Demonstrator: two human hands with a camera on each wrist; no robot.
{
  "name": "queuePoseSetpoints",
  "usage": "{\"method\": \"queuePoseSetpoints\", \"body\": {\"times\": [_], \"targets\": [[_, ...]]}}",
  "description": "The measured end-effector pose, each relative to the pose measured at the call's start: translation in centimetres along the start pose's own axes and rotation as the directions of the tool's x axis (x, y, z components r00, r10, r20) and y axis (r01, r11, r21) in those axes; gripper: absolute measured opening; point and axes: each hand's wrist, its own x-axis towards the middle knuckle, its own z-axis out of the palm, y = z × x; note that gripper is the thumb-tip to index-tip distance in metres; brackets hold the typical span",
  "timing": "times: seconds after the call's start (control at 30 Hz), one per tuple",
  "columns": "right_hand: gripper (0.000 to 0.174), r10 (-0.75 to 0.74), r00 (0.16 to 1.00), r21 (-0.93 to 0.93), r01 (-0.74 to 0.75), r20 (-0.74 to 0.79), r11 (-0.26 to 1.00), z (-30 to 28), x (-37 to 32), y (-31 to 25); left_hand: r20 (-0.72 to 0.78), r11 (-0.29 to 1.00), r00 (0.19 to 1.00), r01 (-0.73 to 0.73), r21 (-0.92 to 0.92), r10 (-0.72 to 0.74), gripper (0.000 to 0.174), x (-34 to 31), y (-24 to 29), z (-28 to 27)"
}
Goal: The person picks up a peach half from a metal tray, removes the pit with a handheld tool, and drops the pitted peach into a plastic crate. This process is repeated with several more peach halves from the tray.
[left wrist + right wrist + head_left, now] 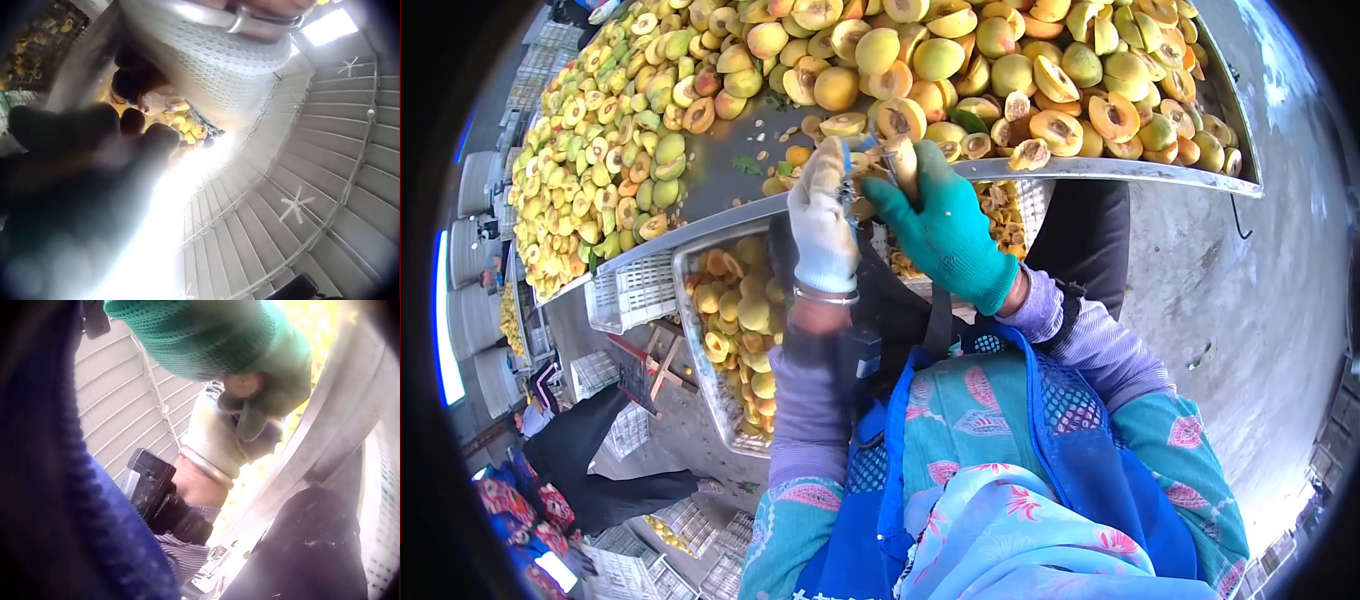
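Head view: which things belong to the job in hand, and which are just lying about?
Part of the job:
White-gloved left hand
Green-gloved right hand, gripping a tan handle
Cut fruit on the metal table
Fruit-filled crate below

Apparently just lying about:
Green leaf on the table
Wooden frame on the floor
White crate nearby

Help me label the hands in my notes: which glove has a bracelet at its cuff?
The white glove on the left hand: a pale bracelet sits at its cuff. The green glove on the right hand shows none.
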Motion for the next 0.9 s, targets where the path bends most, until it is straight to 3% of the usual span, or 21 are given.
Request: {"method": "queuePoseSetpoints", "body": {"times": [0.07,0.2,0.23,0.33,0.43,0.5,0.6,0.67,0.73,0.8,0.9], "targets": [[0.031,-0.099,0.995,-0.045,0.100,0.011,0.994,0.0,0.6,0.6,-0.053,0.998,0.998,0.025,-0.051,-0.028,0.038,-0.6,0.1,1.1],[0.030,-0.204,0.976,-0.032,0.207,0.076,0.978,0.3,0.6,0.6,-0.079,0.955,0.971,0.206,-0.211,-0.227,0.038,0.3,0.2,1.6],[0.029,-0.096,0.975,0.018,0.094,0.202,0.995,0.0,0.3,0.9,-0.068,0.935,0.959,0.249,-0.252,-0.274,0.038,0.6,0.1,1.3],[0.029,0.037,0.980,0.251,-0.087,0.196,0.964,-0.4,-1.7,1.1,0.107,0.856,0.949,0.313,-0.412,-0.296,0.039,1.1,0.4,-0.1],[0.034,0.077,0.977,0.111,-0.100,0.198,0.989,-0.7,-1.5,1.6,0.105,0.911,0.954,0.300,-0.284,-0.281,0.044,1.0,0.1,0.0],[0.043,0.168,0.953,0.070,-0.191,0.254,0.979,-1.2,-1.4,0.1,0.115,0.938,0.955,0.290,-0.190,-0.272,0.048,0.9,0.1,0.2],[0.045,0.303,0.898,0.064,-0.340,0.320,0.938,-1.4,-1.3,-0.5,0.059,0.929,0.972,0.236,-0.284,-0.228,0.030,0.8,0.0,0.7],[0.045,0.301,0.901,0.041,-0.330,0.311,0.943,-1.2,-1.4,-0.5,0.048,0.993,0.994,0.102,-0.058,-0.099,0.032,0.6,0.3,0.9],[0.044,0.316,0.891,0.033,-0.345,0.325,0.938,-0.9,-1.5,-0.3,0.084,0.995,0.993,0.072,0.066,-0.078,0.032,0.9,0.8,1.0],[0.043,0.352,0.861,0.028,-0.389,0.367,0.921,-0.8,-1.3,0.4,0.087,0.988,0.985,0.144,0.051,-0.148,0.032,1.6,1.0,1.2],[0.041,0.175,0.930,0.133,-0.228,0.323,0.965,0.5,-1.4,1.7,0.023,0.967,0.969,0.248,-0.059,-0.247,0.031,2.3,1.6,2.0]]}}
